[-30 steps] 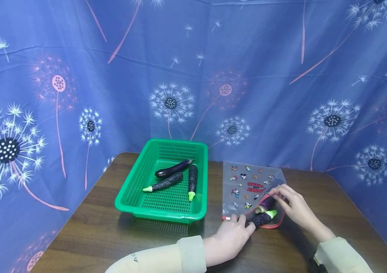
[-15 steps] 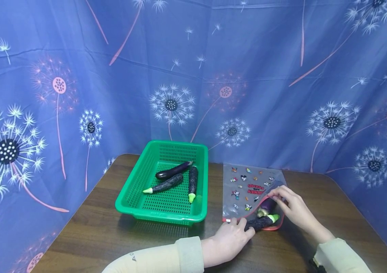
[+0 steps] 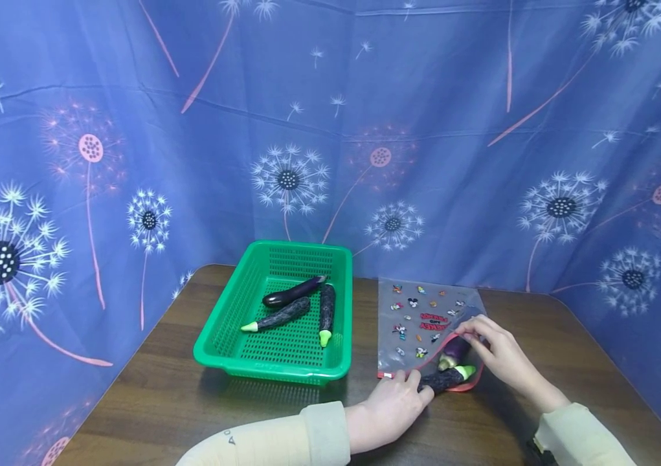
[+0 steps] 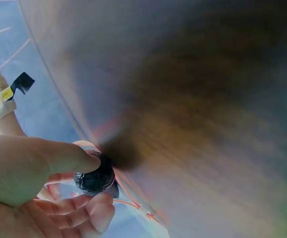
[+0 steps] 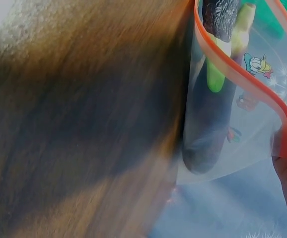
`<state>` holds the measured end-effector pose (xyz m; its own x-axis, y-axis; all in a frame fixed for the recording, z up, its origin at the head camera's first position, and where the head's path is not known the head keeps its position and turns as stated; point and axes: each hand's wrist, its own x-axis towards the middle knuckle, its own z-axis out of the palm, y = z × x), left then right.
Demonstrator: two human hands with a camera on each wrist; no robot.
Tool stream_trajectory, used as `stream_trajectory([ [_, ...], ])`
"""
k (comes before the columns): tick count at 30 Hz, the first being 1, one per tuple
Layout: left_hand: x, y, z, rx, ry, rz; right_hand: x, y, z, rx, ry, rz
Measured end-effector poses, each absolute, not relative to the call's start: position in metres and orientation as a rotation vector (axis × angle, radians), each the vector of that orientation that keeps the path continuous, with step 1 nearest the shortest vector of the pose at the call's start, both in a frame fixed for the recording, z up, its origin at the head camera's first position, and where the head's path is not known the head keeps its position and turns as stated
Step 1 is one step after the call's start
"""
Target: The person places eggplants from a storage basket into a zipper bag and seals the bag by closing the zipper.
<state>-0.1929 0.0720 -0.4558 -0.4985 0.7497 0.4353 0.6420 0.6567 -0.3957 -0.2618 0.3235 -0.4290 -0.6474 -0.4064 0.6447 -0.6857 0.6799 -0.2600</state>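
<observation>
My left hand grips the blunt end of a dark, wrinkled eggplant with a light green stem. In the left wrist view, thumb and fingers hold its round black end. The stem end reaches into the mouth of a clear zip bag with cartoon prints and a red zip edge. My right hand pinches that red edge and lifts it, so the mouth gapes. A purple eggplant lies inside the bag, its pale stem end towards the mouth.
Left of the bag stands a green perforated basket holding a glossy purple eggplant and two wrinkled dark ones with green stems. The brown wooden table meets a blue dandelion-print cloth at the back and sides.
Both hands stay almost in place while the view shifts slightly. More of the purple eggplant shows in the bag's mouth than one second ago.
</observation>
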Motion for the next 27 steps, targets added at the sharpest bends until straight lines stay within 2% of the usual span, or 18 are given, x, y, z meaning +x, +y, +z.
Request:
stream_trajectory([
  [27,-0.193,0.088,-0.447,-1.03,-2.339,0.275,-0.263,0.326,-0.432,0.859,-2.302,0.686],
])
